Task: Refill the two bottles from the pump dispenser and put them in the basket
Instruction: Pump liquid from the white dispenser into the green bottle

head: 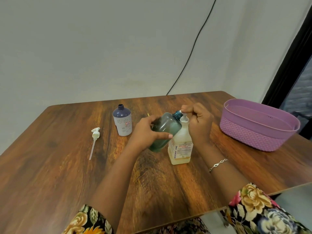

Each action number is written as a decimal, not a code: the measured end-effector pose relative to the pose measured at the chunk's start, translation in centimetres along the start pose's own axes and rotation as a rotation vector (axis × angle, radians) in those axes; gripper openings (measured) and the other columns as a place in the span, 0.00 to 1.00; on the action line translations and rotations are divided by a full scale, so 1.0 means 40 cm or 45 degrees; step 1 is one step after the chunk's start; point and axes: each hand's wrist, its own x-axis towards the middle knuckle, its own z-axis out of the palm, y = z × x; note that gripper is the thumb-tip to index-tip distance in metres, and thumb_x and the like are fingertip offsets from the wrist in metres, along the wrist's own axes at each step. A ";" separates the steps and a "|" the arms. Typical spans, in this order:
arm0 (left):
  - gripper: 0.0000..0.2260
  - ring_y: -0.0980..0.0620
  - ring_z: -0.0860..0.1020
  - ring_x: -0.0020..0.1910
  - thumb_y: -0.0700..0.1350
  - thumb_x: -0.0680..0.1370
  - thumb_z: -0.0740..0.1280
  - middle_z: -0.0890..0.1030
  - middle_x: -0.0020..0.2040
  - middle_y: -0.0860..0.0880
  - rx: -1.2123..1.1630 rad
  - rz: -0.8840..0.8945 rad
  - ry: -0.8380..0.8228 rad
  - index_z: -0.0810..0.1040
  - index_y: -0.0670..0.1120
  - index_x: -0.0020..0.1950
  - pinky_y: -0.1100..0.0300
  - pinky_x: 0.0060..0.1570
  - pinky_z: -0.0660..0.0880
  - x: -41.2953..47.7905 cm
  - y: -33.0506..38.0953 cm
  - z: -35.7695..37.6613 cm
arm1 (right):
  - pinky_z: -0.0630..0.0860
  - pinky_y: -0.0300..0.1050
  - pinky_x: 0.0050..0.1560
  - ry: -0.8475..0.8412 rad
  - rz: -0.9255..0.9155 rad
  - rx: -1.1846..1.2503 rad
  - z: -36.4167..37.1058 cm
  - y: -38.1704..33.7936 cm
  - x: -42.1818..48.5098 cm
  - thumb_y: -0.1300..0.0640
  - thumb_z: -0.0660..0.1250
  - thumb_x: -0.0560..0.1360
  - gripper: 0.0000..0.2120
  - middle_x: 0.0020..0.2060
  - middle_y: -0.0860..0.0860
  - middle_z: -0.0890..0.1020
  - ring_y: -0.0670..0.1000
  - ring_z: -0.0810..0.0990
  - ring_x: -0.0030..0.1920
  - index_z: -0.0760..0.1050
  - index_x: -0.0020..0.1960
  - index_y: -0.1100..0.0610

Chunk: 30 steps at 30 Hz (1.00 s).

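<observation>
My left hand [148,132] grips a green translucent bottle [164,130], tilted with its open neck up against the white nozzle of the pump dispenser [180,146]. The dispenser, a pale bottle with yellowish liquid and a printed label, stands on the wooden table [67,174]. My right hand [199,124] sits on top of its pump head with fingers curled over it. A second bottle [122,121], purple-topped, white-bodied and uncapped, stands upright to the left. The purple basket [260,125] sits at the right of the table.
A loose white pump head with its long tube [94,141] lies on the table at the left. A black cable [190,53] runs down the wall behind. The table's right edge lies just past the basket.
</observation>
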 end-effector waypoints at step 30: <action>0.33 0.51 0.73 0.58 0.47 0.65 0.77 0.75 0.61 0.51 0.020 0.025 -0.022 0.70 0.48 0.68 0.50 0.59 0.74 0.015 -0.013 -0.002 | 0.77 0.34 0.44 -0.008 -0.029 0.117 0.004 0.046 0.000 0.79 0.55 0.65 0.18 0.36 0.54 0.81 0.42 0.80 0.41 0.80 0.38 0.64</action>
